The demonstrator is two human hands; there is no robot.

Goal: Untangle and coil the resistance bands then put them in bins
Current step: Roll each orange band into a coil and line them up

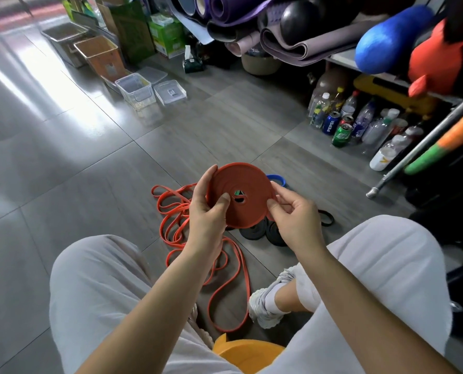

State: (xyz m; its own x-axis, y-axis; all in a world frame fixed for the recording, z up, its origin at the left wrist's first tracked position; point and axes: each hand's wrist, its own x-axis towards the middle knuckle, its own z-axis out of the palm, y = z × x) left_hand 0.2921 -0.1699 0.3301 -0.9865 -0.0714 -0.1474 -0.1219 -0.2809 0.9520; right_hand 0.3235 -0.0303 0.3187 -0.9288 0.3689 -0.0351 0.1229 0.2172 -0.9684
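Note:
A tightly wound red coil of resistance band is held up between both hands above the floor. My left hand grips its left rim, thumb pressed on the face near the centre hole. My right hand pinches the lower right edge where the band's end lies. Loose, tangled red bands lie on the tiles below and trail toward me. Black coiled bands and a black loop sit on the floor under the coil; a blue band peeks out behind it.
Clear plastic bins and an orange bin stand on the floor at the far left. Bottles and cans crowd the right beside a shelf with mats. My knees frame the view; a yellow stool is beneath me.

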